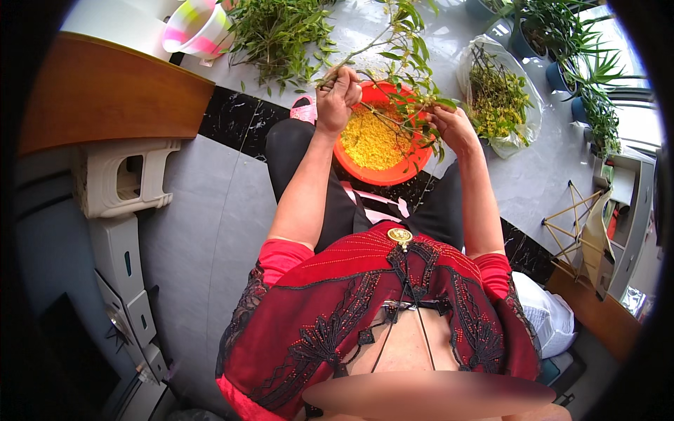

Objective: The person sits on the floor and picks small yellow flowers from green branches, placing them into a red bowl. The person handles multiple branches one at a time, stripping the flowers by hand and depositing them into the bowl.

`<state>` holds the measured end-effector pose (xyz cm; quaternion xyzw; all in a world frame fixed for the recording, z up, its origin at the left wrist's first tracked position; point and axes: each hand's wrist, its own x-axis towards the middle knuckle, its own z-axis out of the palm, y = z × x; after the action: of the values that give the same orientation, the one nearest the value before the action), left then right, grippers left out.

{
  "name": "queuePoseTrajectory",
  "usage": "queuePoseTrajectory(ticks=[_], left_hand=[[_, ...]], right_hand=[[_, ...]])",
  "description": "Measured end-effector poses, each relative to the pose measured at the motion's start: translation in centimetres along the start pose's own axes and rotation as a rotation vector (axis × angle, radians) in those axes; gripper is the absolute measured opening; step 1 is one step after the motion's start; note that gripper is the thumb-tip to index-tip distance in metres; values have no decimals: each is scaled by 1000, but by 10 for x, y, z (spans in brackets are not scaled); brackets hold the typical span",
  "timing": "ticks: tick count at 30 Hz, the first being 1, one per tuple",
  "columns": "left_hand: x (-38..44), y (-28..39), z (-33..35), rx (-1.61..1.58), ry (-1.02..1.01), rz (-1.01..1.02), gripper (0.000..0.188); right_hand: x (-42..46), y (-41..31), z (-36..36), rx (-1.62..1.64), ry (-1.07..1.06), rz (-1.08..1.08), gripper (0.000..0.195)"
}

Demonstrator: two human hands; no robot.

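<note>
My left hand (338, 97) is closed around the woody stem of a leafy branch (376, 42) bearing small yellow blossoms. The branch forks, and its twigs spread over a round orange-red basin (358, 171). My right hand (447, 123) has its fingertips among the leaves and blossoms of a twig at the basin's right rim; the exact pinch is partly hidden by leaves. Inside the basin lies a thick layer of loose yellow blossoms (371, 142). The basin stands on the floor between my knees.
A heap of leafy cuttings (284, 39) lies beyond my left hand, beside a striped plastic bucket (197, 34). To the right, a clear plastic bag (532, 113) holds more flowering branches. Potted plants (561, 76) line the window. A folding stool (576, 221) stands farther right.
</note>
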<state>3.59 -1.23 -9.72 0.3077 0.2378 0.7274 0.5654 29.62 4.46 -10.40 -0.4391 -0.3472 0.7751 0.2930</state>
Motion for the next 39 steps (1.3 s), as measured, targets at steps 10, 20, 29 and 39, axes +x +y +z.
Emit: queuePoseTrajectory(ticks=[10, 20, 29, 39], left_hand=[[1, -1, -1, -47, -20, -30, 28], [0, 1, 0, -22, -8, -47, 29], [0, 1, 1, -22, -13, -51, 30], [0, 1, 0, -32, 4, -41, 29]], right_hand=[[-2, 6, 4, 208, -114, -23, 32], [-4, 4, 15, 306, -159, -70, 32], [9, 17, 3, 453, -197, -42, 26], [13, 22, 7, -4, 367, -288, 18]])
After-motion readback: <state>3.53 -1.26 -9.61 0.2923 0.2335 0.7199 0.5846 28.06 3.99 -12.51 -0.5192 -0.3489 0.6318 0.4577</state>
